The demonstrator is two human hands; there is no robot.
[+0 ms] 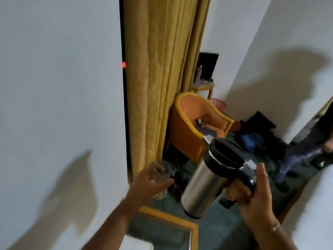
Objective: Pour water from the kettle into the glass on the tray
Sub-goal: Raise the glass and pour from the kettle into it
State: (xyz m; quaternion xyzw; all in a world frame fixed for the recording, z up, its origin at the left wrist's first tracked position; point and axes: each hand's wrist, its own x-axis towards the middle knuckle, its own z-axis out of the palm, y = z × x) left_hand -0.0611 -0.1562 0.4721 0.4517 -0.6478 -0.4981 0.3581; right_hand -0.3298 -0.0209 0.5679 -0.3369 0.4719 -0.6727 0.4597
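Kettle (207,179), steel with black lid, tilted in right hand (252,199).

Green carpeted floor (212,230) fills lower centre/right of frame. On it: orange armchair (196,123) mid-frame by the curtain, dark bags w/ blue item (255,139) at right, gold-framed glass tabletop (167,230) bottom centre. Rest blurred.

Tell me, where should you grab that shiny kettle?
Grab the shiny steel kettle by its black curved handle, coming from the side away from the spout. The handle sticks out clear of the metal body, and the right hand already wraps its fingers there.
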